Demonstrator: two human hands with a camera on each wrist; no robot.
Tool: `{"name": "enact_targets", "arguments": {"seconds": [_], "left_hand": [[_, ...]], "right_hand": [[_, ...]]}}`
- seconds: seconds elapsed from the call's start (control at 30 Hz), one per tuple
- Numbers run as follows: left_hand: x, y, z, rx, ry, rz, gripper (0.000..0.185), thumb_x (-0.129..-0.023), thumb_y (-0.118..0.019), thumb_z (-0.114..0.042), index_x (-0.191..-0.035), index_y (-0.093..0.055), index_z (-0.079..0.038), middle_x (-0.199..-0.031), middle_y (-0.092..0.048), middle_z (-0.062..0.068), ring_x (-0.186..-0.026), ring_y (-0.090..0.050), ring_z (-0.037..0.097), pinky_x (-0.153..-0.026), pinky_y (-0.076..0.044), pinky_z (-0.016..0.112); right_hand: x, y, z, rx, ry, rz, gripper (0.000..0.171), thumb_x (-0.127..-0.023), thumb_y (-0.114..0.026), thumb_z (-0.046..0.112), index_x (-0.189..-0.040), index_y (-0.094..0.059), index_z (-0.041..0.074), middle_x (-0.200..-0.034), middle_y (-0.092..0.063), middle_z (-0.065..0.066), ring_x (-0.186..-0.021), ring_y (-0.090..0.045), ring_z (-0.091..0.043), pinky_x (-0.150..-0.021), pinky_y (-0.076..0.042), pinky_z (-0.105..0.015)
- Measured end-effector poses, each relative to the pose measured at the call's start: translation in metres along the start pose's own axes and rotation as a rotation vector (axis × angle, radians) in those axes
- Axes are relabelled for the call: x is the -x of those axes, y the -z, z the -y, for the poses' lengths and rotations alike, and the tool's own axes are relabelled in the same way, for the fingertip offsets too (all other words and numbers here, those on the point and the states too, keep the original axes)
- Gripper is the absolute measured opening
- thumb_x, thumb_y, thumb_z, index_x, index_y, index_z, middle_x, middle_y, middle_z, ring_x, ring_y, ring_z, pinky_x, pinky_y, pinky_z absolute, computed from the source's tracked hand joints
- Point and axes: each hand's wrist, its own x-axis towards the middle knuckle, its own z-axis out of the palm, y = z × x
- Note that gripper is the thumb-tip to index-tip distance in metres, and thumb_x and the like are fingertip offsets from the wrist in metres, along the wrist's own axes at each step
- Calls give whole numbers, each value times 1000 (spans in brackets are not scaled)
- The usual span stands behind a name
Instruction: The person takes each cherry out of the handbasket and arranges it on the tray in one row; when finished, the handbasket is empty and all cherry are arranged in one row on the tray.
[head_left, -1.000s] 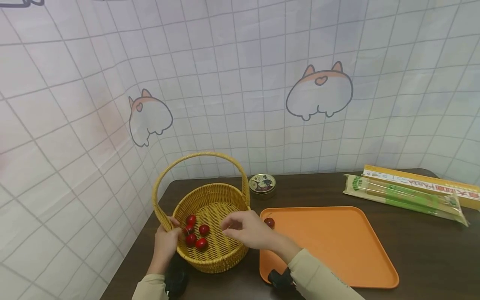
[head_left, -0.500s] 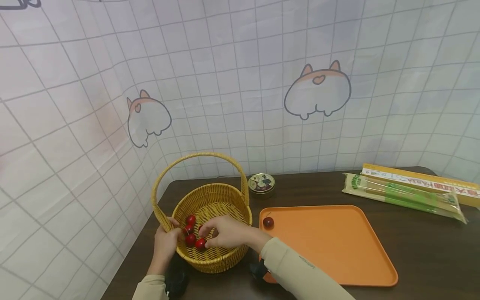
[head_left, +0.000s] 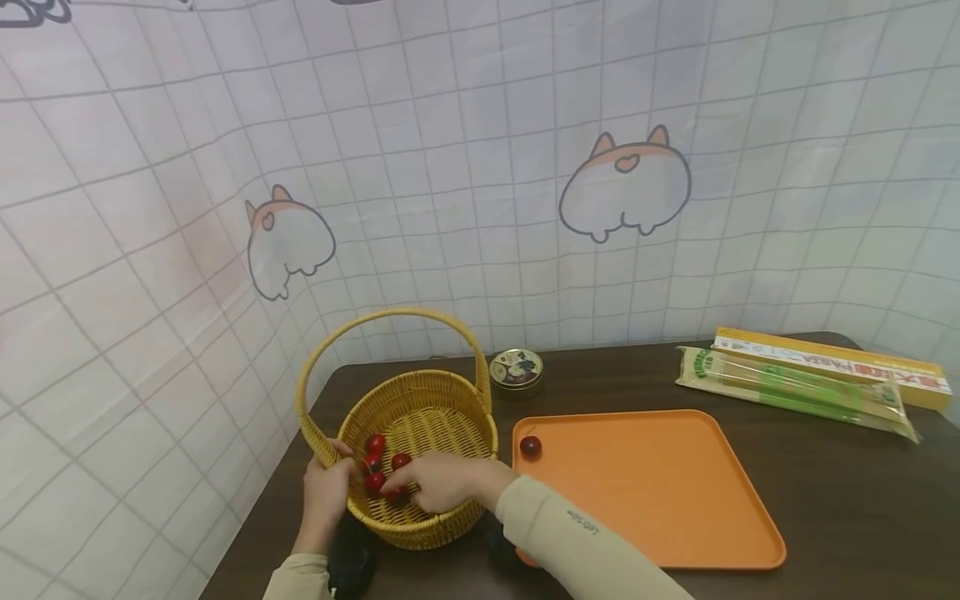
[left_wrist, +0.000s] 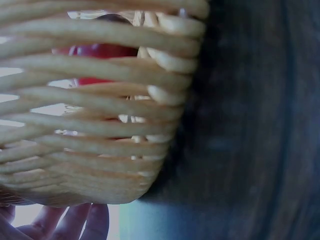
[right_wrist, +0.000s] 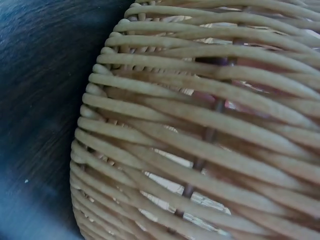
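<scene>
- From the head, we looked forward and down across the table [head_left: 825, 492] toward the wall.
- Both wrist cameras sat pressed close against the woven basket [head_left: 420, 400] [left_wrist: 100, 130] [right_wrist: 210, 130], which all three views shared.

Dark wooden table [head_left: 862, 500], white grid-patterned backdrop [head_left: 450, 167] with cartoon animal prints [head_left: 625, 183]

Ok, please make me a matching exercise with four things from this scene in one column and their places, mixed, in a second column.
Things:
1. right hand
2. single cherry
3. round tin
4. left hand

Places:
A. on the orange tray's near-left corner
B. gripping the basket's left rim
C. inside the basket, on a cherry
D. on the table behind the basket

Pairs: 1-C, 2-A, 3-D, 4-B
</scene>
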Motion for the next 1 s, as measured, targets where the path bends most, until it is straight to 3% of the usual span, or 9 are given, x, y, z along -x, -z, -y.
{"name": "enact_targets", "arguments": {"seconds": [0.07,0.1,0.17,0.23,0.33,0.63,1.0], "left_hand": [[0,0,0,3,7,-5,20,-78,-50,-1,-98,-53,-2,-72,-53,7,-65,-50,23,-58,-42,33],[0,0,1,2,8,-4,20,-78,-50,-1,-98,-53,-2,-72,-53,8,-65,-50,24,-58,-42,33],[-1,0,1,1,13,-1,21,-78,-50,-1,-98,-53,-2,-72,-53,8,-66,-50,24,-58,-42,33],[0,0,1,-2,15,2,21,-78,-50,-1,-99,-52,-3,-72,-52,8,-66,-50,23,-59,-42,33],[0,0,0,4,16,6,21,-79,-49,-1,-99,-52,-2,-73,-52,7,-66,-50,23,-59,-42,34],[0,0,0,-1,17,-3,20,-79,-50,-1,-99,-52,-3,-75,-52,8,-67,-51,23,-59,-44,34],[0,0,-1,1,13,0,20,-79,-50,-1,-99,-52,-3,-79,-52,10,-68,-50,24,-58,-43,34]], "right_hand": [[-1,0,1,-23,6,14,55,-85,-53,-3,-134,-61,20,-112,-65,7,-54,-28,-9,-57,-32,-20],[-1,-1,1,-20,10,15,55,-85,-53,-4,-134,-61,20,-112,-65,8,-54,-28,-9,-58,-32,-20],[-1,-1,1,-7,18,13,51,-86,-55,-2,-132,-62,18,-116,-65,9,-62,-42,-3,-66,-38,-17],[-1,-2,0,21,19,11,46,-88,-58,2,-131,-64,17,-124,-63,10,-82,-55,-1,-79,-43,-17],[-1,-3,0,63,23,8,38,-89,-63,10,-126,-66,16,-121,-65,9,-110,-57,-2,-93,-44,-20],[-3,-4,0,76,17,24,34,-83,-72,12,-117,-71,16,-104,-69,9,-96,-60,-2,-82,-46,-16],[-4,-3,2,102,16,37,21,-85,-74,17,-106,-74,17,-91,-67,14,-79,-57,2,-71,-44,-13]]}}
